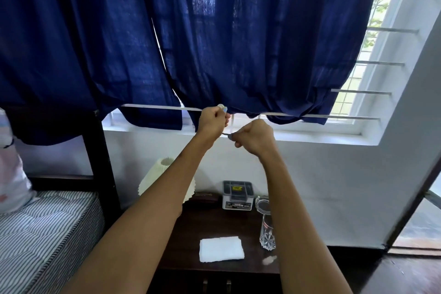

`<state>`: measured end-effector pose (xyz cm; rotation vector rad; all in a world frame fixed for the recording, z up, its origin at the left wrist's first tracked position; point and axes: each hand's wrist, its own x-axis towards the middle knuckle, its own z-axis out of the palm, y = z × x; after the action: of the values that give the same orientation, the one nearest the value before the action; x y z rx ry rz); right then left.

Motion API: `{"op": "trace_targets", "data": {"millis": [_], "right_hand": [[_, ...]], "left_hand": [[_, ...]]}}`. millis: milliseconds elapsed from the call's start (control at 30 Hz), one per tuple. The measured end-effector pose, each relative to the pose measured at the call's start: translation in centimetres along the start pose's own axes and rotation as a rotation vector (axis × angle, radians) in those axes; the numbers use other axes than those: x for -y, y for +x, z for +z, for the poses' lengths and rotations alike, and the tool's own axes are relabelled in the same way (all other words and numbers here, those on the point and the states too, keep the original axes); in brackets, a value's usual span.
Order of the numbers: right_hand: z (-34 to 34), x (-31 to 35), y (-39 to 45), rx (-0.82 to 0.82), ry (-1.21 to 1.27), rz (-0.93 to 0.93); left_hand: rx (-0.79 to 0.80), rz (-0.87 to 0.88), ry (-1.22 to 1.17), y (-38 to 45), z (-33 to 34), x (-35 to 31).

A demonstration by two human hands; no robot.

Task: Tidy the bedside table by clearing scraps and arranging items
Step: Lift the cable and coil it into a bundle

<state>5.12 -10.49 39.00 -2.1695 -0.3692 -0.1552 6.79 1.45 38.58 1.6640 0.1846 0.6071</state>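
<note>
Blue curtain; left hand pinches scraps, right hand fisted on scrap

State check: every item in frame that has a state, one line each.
left hand: raised, closed on something small, light
right hand: raised, fisted on a small grey item
curtain: drawn, hem bunched on the window bar
glass: upright, looks empty
white cloth: folded, flat on bedside table
grey box: lid closed
lamp: unlit
</note>
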Motion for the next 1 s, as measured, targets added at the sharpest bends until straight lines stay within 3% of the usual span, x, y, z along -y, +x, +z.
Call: {"op": "trace_targets", "data": {"millis": [100,233,367,467,800,867,1000], "right_hand": [[-1.2,1.1,0.3,-0.037,-0.198,-0.088],[-3.0,2.0,0.3,-0.095,-0.253,-0.202],[-4.1,1.0,1.4,-0.069,-0.066,-0.342],[-4.0,0.0,1.7,0.013,0.337,-0.347],[0.6,-4.7,2.0,0.114,1.16,0.117],[1.7,-5.1,1.6,0.12,1.278,0.175],[4.3,-4.4,0.6,0.025,1.46,0.388]], "left_hand": [[0.095,0.023,0.11,-0.5,-1.3,0.5],[0.319,0.019,0.144,-2.1,-2.2,-0.3],[0.427,-0.085,-0.068,-3.2,-2.6,-1.3],[0.575,-0.117,-0.264,-3.5,-3.2,-1.9],[0.679,-0.145,-0.495,-3.6,-1.8,-1.7],[0.63,-0.204,-0.6,-3.4,-1.2,-1.4],[0.378,-0.314,-0.783,-3.1,0.7,0.1]]}}
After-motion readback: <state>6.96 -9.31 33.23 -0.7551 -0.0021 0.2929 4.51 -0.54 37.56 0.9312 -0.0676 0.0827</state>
